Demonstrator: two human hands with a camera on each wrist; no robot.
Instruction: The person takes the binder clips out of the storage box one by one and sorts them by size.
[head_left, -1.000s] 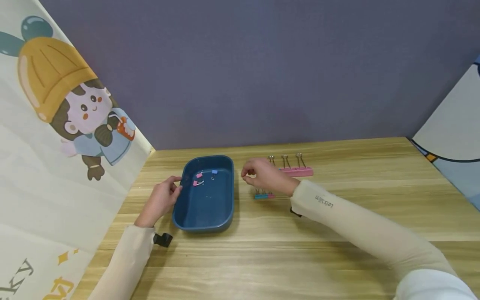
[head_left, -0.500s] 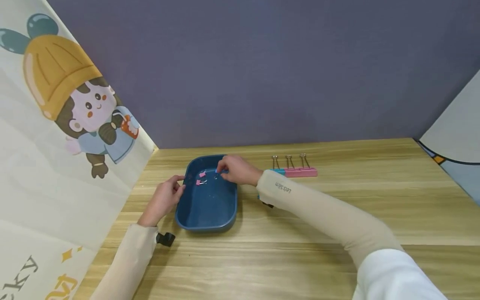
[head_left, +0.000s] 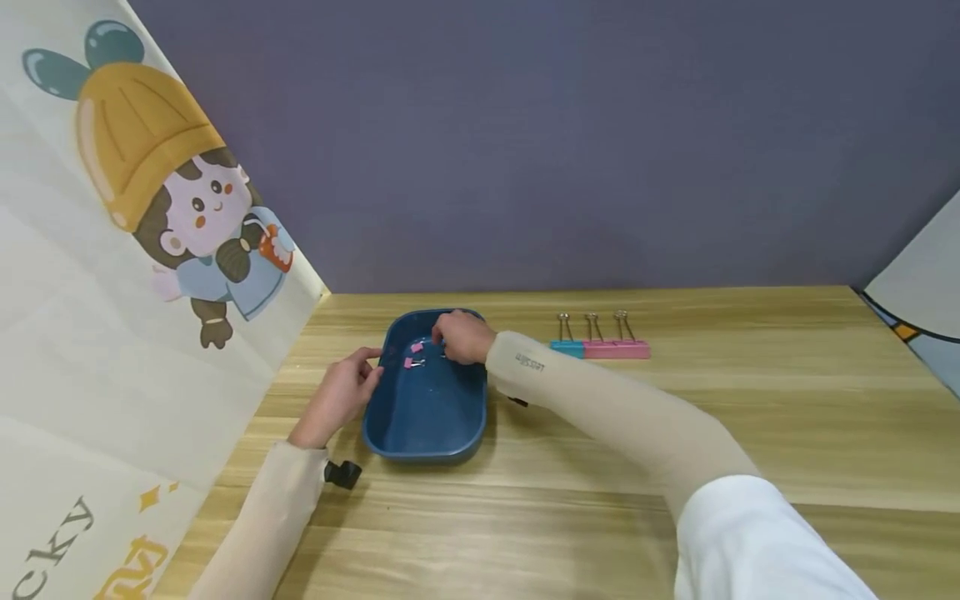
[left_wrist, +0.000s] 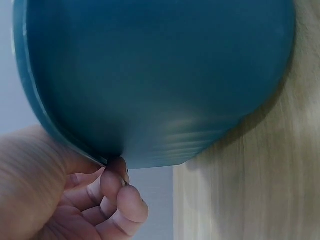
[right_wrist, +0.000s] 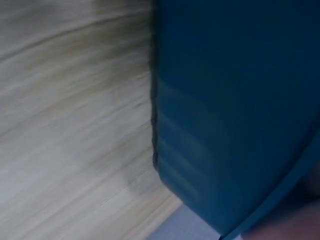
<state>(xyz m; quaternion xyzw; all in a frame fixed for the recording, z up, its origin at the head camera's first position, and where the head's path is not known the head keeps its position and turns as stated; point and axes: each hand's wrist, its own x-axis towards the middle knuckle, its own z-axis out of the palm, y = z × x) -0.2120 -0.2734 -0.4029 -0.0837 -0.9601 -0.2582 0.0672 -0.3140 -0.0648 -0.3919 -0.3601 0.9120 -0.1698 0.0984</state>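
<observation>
Two pink clips (head_left: 417,347) in blue bin (head_left: 427,417), just left of the right hand (head_left: 467,337): fingers bent, grip cannot be told. Left hand (head_left: 341,396) pinches bin's rim (left_wrist: 27,75).

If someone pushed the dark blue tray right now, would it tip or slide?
The dark blue tray would probably slide rather than tip, sitting low and broad on the wood-grain table. It seems stiff: its rim looks unbent where the left hand grips it.
</observation>
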